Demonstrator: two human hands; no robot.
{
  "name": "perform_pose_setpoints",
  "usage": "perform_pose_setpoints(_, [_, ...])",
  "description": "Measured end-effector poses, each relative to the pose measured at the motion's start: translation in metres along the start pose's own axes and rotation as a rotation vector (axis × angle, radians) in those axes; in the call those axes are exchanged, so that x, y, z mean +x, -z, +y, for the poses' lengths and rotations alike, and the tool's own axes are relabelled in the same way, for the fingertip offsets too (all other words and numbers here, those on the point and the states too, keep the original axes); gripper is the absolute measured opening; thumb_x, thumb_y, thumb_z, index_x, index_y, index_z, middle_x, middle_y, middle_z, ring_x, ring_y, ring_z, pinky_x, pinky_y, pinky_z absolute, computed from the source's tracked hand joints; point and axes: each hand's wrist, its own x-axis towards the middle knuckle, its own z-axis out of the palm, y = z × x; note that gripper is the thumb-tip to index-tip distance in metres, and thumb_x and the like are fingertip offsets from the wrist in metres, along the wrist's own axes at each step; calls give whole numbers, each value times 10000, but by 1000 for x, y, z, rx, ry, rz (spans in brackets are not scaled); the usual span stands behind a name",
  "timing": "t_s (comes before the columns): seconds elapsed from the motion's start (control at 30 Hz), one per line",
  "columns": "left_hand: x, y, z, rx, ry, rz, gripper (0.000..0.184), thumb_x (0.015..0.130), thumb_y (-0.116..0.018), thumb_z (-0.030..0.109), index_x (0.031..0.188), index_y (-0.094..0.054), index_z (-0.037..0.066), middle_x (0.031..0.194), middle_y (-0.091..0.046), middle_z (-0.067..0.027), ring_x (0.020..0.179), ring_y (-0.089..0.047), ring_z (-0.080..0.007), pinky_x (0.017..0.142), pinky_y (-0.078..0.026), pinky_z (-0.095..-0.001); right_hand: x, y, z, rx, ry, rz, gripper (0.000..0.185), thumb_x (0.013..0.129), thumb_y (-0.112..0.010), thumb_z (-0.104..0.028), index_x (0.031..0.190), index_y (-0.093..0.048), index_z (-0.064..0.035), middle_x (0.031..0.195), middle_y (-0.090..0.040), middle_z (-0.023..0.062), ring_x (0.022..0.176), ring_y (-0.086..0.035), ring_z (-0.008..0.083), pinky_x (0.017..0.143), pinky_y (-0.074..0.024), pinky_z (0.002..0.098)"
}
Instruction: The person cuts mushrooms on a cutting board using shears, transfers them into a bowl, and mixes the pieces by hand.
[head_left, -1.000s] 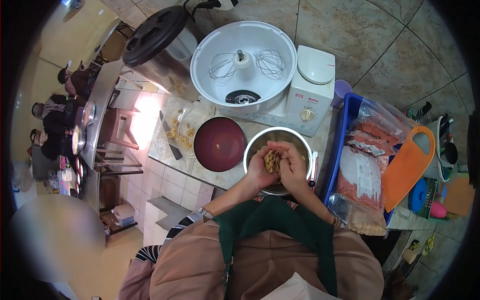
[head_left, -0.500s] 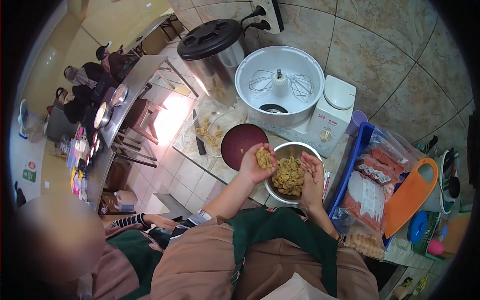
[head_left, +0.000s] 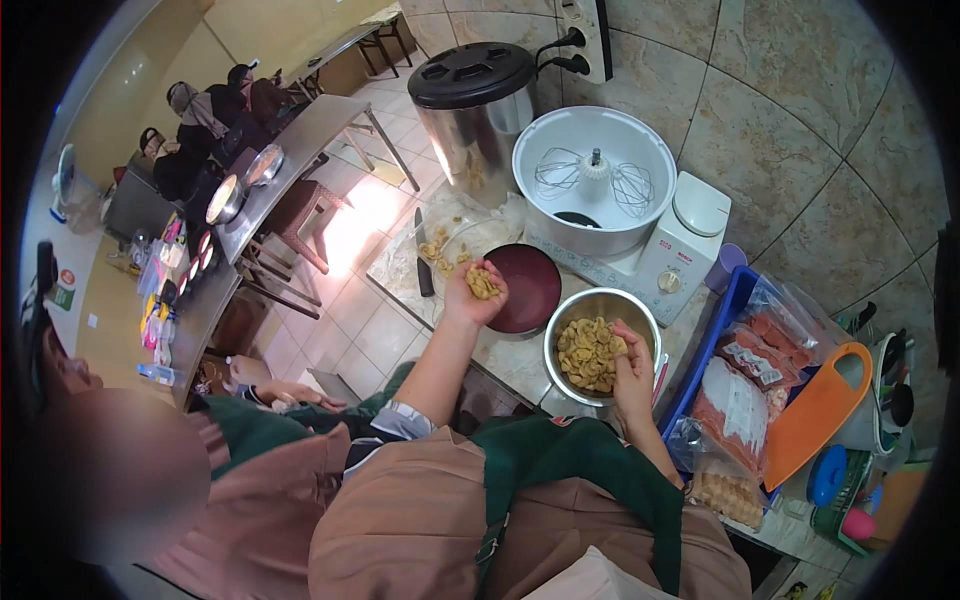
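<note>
A steel bowl (head_left: 654,305) on the counter holds a heap of small yellow-brown slices (head_left: 587,352), which look like chips. My left hand (head_left: 474,296) is palm up and cupped around a handful of these slices, beside the left edge of a dark red plate (head_left: 524,290). Over the right side of the bowl is my right hand (head_left: 632,368), its fingers bent together against the slices; whether a slice is pinched between them is hard to make out. More slices lie in a clear plastic bag (head_left: 480,232) behind the plate.
A knife (head_left: 424,262) lies left of the bag. Behind stand a white mixer (head_left: 600,230) and a steel canister (head_left: 480,140). To the right, a blue tray (head_left: 708,345) holds packed meat and an orange cutting board (head_left: 815,420). A co-worker (head_left: 250,470) stands at my left.
My left hand has moved left, away from the bowl, with the slices in it. My right hand's fingers have closed together at the bowl. The view has shifted slightly.
</note>
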Motion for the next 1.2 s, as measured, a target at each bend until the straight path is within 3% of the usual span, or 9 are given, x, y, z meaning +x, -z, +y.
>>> perform_pose_setpoints(0.13, [37, 11, 52, 32, -205, 104, 164, 861, -374, 218, 833, -492, 110, 733, -528, -42, 647, -520, -161, 545, -418, -276, -4, 5, 3, -94, 35, -11, 383, 720, -348, 100, 1046, -501, -28, 1259, -401, 179, 1226, -318, 256, 1020, -190, 329])
perform_pose_setpoints(0.3, [72, -9, 80, 192, -521, 339, 286, 855, -351, 305, 949, -523, 96, 939, -554, -88, 858, -540, -249, 787, -425, -436, -10, 3, 9, -212, -21, -23, 371, 721, -387, 83, 1045, -508, -49, 1296, -366, 182, 1222, -326, 265, 1006, -217, 313])
perform_pose_setpoints(0.4, [61, -22, 79, 299, -485, 297, 375, 833, -390, 348, 1057, -508, 70, 1046, -518, -123, 953, -512, -292, 875, -372, -471, -12, 4, 15, -222, -117, -29, 367, 728, -436, 42, 1073, -499, -66, 1309, -345, 195, 1205, -351, 292, 978, -269, 313])
perform_pose_setpoints(0.67, [97, -4, 60, 493, -619, -18, 465, 783, -503, 373, 1140, -464, 78, 1136, -473, -106, 1088, -412, -237, 955, -274, -391, 1, 11, 31, -987, -48, -170, 520, 709, -602, -177, 1193, -430, -92, 1336, -261, 226, 1205, -308, 380, 967, -297, 396])
perform_pose_setpoints(0.73, [31, -51, -19, 752, -753, 232, 379, 805, -481, 355, 1063, -516, 80, 1024, -535, -69, 1017, -456, -185, 910, -297, -312, 14, 9, 37, -1196, -132, -201, 776, 653, -683, -295, 1309, -300, -134, 1383, -165, 195, 1245, -222, 389, 964, -286, 473])
perform_pose_setpoints(0.8, [20, -36, -65, 870, -589, -189, 268, 807, -549, 247, 1021, -535, 86, 989, -543, -20, 949, -456, -107, 863, -314, -244, 24, -3, 39, -1292, -192, -244, 853, 625, -704, -320, 1328, -253, -146, 1393, -138, 181, 1252, -210, 381, 962, -287, 485])
perform_pose_setpoints(0.93, [15, 15, -141, 1175, -220, -469, 220, 781, -544, 89, 995, -535, 40, 928, -548, -30, 884, -502, -112, 795, -385, -239, 41, 2, 83, -1457, -340, -342, 950, 575, -740, -365, 1337, -208, -167, 1395, -140, 147, 1245, -251, 336, 949, -323, 470])
perform_pose_setpoints(1.07, [38, 65, -162, 1426, -205, -476, 230, 777, -541, 92, 1002, -534, 45, 906, -545, -34, 869, -504, -115, 782, -394, -245, 40, -1, 76, -1353, -307, -315, 624, 653, -666, -243, 1208, -419, -102, 1264, -353, 171, 1129, -391, 350, 904, -376, 420])
perform_pose_setpoints(1.2, [44, 64, -150, 1207, -127, -116, 225, 812, -491, 148, 1012, -511, 49, 944, -523, -61, 865, -493, -134, 775, -393, -266, 37, 4, 73, -1310, -275, -187, 473, 618, -642, -83, 1071, -508, -47, 1003, -523, 178, 931, -524, 338, 793, -434, 400])
